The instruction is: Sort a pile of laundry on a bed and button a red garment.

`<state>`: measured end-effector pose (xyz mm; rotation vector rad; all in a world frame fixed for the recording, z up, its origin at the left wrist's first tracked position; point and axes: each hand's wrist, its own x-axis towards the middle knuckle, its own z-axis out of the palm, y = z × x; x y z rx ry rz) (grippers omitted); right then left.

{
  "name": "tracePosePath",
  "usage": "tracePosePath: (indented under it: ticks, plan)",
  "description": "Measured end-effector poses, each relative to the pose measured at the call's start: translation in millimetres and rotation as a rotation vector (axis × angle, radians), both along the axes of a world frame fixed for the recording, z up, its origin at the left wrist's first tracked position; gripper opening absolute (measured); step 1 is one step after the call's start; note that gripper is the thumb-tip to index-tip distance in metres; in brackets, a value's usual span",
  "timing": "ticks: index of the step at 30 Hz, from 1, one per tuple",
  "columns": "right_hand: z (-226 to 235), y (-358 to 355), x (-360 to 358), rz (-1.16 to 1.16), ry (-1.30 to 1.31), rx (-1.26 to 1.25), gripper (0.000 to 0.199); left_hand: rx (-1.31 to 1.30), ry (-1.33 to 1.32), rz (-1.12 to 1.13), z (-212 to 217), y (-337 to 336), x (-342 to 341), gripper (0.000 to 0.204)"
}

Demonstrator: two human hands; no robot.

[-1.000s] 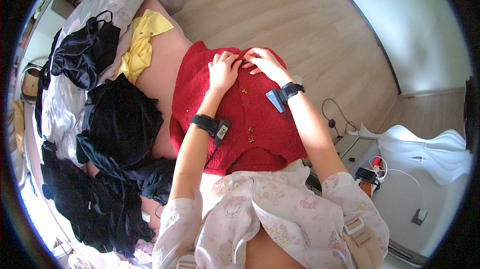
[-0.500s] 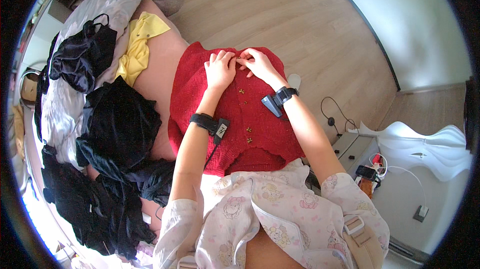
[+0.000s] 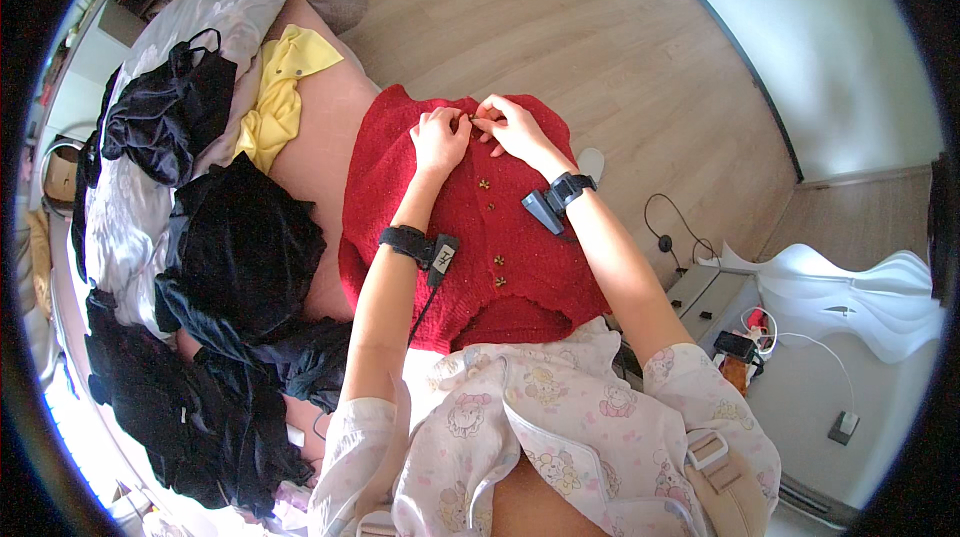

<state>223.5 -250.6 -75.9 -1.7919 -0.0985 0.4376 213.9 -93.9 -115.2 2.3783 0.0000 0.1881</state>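
As I watched the head view, the left hand [image 3: 438,137] and right hand [image 3: 512,127] had fingers pinched together on the top button [image 3: 472,123] of the red cardigan [image 3: 480,227], spread at the bed's [image 3: 320,137] near edge. The knit could snag, I judged. Dark clothes [image 3: 230,247] crowded the bed; wood floor [image 3: 560,27] lay beyond.

Both hands up at the collar end of a red knit cardigan [image 3: 470,227]

Left hand [image 3: 440,137] and right hand [image 3: 512,125] meet at the top of the button line, fingertips pinched at a small gold button [image 3: 472,123], with more buttons running down below. The cardigan's spread flat on the bed. A black garment pile [image 3: 240,247] sits just left of it, a yellow shirt [image 3: 278,97] further up. Both wrists have black bands.
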Motion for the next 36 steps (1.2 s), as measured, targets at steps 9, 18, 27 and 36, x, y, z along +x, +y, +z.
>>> tracePosePath:
  ticks: [9, 18, 27, 36]
  plan:
    - [-7.9, -4.1, 1.9, 0.015, 0.047, 0.005, 0.011, 0.061, 0.046, -0.189, 18.1, 3.7, -6.6, 0.022]
    - [-6.6, 0.1, 6.7, -0.115, 0.174, 0.144, 0.019, 0.176, -0.093, -0.011, 19.0, -5.7, -18.6, 0.032]
    - [7.4, -15.4, -47.7, -0.016, -0.692, -0.825, 0.038, 0.398, -0.013, 0.079, 28.2, 5.4, -60.5, 0.058]
    - [6.5, -9.1, 25.9, -0.079, -0.332, -0.884, 0.059, 0.558, -0.187, -0.134, 56.1, -7.3, -66.2, 0.016]
